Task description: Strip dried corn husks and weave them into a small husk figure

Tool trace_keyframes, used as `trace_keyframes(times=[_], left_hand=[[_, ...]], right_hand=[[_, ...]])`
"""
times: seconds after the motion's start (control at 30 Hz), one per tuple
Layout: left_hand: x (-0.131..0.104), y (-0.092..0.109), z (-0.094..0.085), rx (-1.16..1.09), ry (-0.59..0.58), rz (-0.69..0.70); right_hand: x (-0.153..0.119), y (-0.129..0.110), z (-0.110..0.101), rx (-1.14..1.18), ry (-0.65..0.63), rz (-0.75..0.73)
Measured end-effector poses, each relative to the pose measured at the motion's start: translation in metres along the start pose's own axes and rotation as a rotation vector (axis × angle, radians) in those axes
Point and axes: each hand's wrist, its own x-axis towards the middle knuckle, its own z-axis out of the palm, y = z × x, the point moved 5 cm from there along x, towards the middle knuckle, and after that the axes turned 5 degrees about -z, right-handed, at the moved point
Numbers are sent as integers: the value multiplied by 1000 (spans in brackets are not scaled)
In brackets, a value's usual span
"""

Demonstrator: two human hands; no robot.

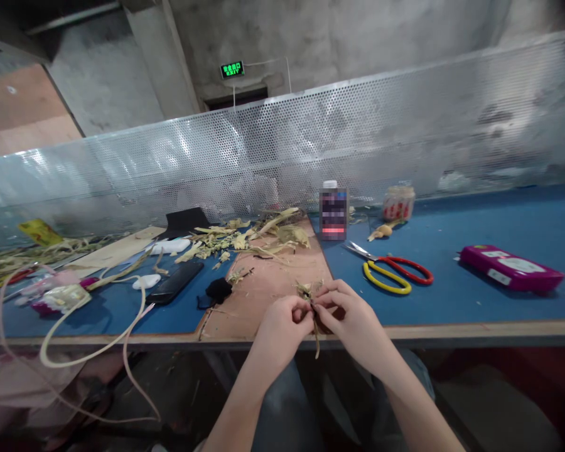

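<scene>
Near the table's front edge, my left hand (289, 320) and my right hand (343, 311) meet with their fingertips pinched together. Both are closed on a small piece of dried plant strip (317, 342), whose tail hangs down between them. Some pale leafy bits of it stick up just beyond the fingertips. The exact grip is partly hidden by the fingers. Under the hands lies a brown board (282, 276) on the blue table (452, 251). Scissors (390, 273) with red and yellow handles lie to the right of my right hand, blades partly open.
Dried strips (282, 232) are heaped at the back. A bottle (333, 213), a jar (398, 203) and a magenta pack (511, 269) stand or lie rightward. Leftward are a black phone (176, 282), black cloth (216, 290) and looping cables (47, 358). A perforated metal screen (216, 150) runs behind.
</scene>
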Motion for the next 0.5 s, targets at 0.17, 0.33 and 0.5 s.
trace_keyframes(times=[0.17,0.33,0.5], left_hand=[[0,-2,1,-25,-40,-7],[2,-4,1,-131,-141,-15],[4,-4,-1,-203,-204,-38]], right_hand=[[0,2,0,-1,-6,-15],[0,2,0,-15,-16,-14],[0,1,0,-50,-16,-29]])
